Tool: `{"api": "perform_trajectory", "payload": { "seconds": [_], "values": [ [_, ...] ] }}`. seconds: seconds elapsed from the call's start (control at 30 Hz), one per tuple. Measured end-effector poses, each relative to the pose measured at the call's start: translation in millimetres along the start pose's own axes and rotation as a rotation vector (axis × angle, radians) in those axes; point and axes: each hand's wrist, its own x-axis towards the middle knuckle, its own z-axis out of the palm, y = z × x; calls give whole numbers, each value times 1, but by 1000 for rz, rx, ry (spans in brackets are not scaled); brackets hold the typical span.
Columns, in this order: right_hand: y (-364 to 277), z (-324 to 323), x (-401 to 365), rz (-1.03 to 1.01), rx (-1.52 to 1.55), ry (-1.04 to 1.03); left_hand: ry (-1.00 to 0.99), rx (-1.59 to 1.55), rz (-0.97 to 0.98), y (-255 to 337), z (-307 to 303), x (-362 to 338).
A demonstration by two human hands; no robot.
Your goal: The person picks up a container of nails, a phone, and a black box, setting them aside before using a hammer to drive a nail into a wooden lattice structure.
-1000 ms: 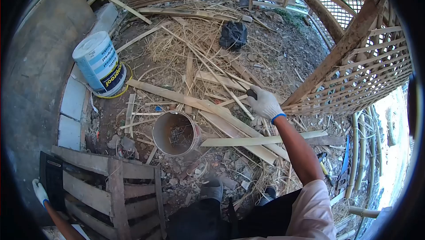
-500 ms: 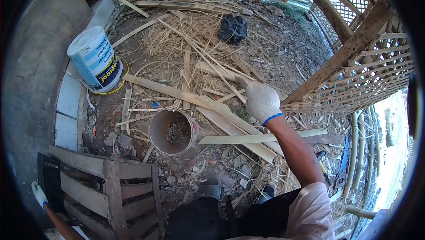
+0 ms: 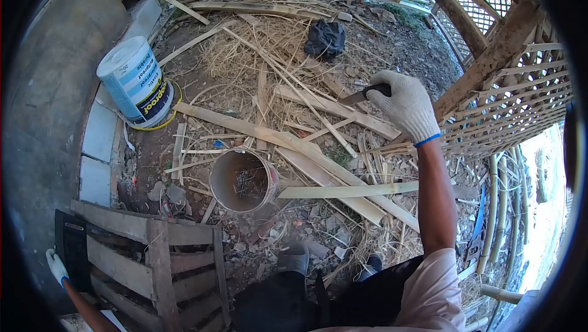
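My right hand [image 3: 405, 104], in a white knitted glove with a blue cuff, is closed around the black handle of a knife [image 3: 356, 97]. The blade points left, above the bamboo strips on the ground. My left hand [image 3: 56, 266], gloved alike, is at the far left beside a black flat object [image 3: 71, 240] and against the grey surface. Its fingers look stretched out with nothing visible in them. Below the knife, a long bamboo strip [image 3: 257, 128] runs diagonally, and a paler strip [image 3: 349, 190] crosses the lower pieces.
An open bucket [image 3: 215, 188] holding nails stands mid-ground, near a slatted wooden pallet [image 3: 160, 252]. A white-blue labelled bucket [image 3: 136, 84] is at upper left. Shavings [image 3: 229, 56] and a black plastic bag [image 3: 324, 39] lie farther back. A woven bamboo lattice [image 3: 508, 105] rises at right.
My right hand has swung up and to the right with the knife, so its handle and blade now show. My left hand stays in about the same place.
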Motion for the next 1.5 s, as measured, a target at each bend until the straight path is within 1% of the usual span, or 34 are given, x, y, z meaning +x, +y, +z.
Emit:
{"api": "perform_trajectory", "payload": {
  "seconds": [0.07,0.13,0.23,0.37,0.47,0.57,0.63,0.73,0.83,1.27,1.33,1.5],
  "values": [
    [5,9,6,-11,-86,-14,-9,2,10,0,-1,1],
    [13,27,8,24,-76,-45,-19,-2,-3,4,-2,-1],
    [15,33,9,59,-88,-62,-11,-22,-1,3,0,1],
    [12,33,5,57,-84,-95,14,-15,28,7,-1,-6],
    [9,33,2,23,-70,-52,8,13,2,13,-3,-3],
    [7,31,2,28,-75,-68,12,17,2,15,-3,-7],
    [8,31,1,32,-70,-68,56,-27,19,16,-1,-9],
    [6,32,1,29,-65,-56,47,-13,6,20,-2,-9],
    [5,33,2,38,-76,-71,73,-15,16,11,3,-5],
    [3,33,6,29,-81,-64,80,-32,25,14,1,-7],
    [4,35,7,16,-87,-52,53,-8,-5,17,-1,-8],
    [6,34,8,29,-91,-62,51,-30,-7,13,1,-6]
  ]
}}
